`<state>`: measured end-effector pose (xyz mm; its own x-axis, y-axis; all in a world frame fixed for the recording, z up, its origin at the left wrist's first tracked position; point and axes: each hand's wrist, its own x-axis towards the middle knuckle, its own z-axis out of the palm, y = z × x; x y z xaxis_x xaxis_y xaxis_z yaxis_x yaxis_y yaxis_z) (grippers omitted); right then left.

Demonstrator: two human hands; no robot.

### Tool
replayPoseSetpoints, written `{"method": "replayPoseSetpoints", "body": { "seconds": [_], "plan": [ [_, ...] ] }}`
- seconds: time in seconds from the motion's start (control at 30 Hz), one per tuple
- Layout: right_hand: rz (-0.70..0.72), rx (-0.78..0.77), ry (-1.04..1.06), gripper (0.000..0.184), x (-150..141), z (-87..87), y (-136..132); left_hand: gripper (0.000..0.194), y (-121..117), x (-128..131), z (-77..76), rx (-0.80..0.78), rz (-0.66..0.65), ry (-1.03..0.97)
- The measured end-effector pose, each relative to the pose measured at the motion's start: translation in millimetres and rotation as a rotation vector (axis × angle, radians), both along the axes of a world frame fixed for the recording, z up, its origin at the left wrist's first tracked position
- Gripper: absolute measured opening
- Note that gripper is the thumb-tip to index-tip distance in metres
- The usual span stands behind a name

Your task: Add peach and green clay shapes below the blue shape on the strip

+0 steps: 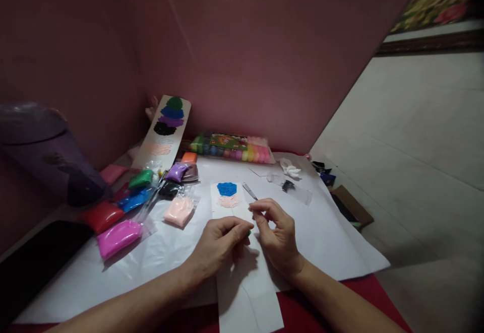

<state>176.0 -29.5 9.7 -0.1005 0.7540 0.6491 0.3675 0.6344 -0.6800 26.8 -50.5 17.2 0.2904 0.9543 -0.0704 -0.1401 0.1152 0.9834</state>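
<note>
My left hand [223, 240] is closed in a pinch above a long white card, with a small bit of green clay [249, 233] showing at its fingertips. Beside it, my right hand [278, 232] is also pinched, thumb against forefinger; whatever it may hold is too small to make out. Under both hands lies the white card [242, 292], with a patch of blue clay [227, 189] near its far end and a peach clay patch [229, 201] just below. Close beyond my right fingers rests a slim metal tool [249, 190].
Several bagged clays lie to the left, among them a pink bag [119, 239] and a peach bag [179, 211]. A finished-looking card of coloured patches [166, 121] leans at the back beside a clay pack [232, 148]. White clay [290, 168] sits at the right.
</note>
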Motion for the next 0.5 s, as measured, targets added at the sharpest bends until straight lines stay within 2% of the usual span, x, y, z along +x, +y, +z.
{"method": "replayPoseSetpoints", "body": {
  "seconds": [0.17,0.37,0.5],
  "plan": [
    [0.05,0.094,-0.04,0.018,-0.4,2.1,0.6,0.026,5.7,-1.8,0.2,-0.061,0.065,-0.096],
    [0.029,0.191,-0.103,0.019,0.2,8.1,1.5,0.029,10.7,-4.3,-3.9,-0.136,0.106,-0.167],
    [0.012,0.233,-0.132,0.019,2.0,9.4,3.2,0.035,5.1,3.4,4.7,-0.165,0.173,-0.161]
  ]
}}
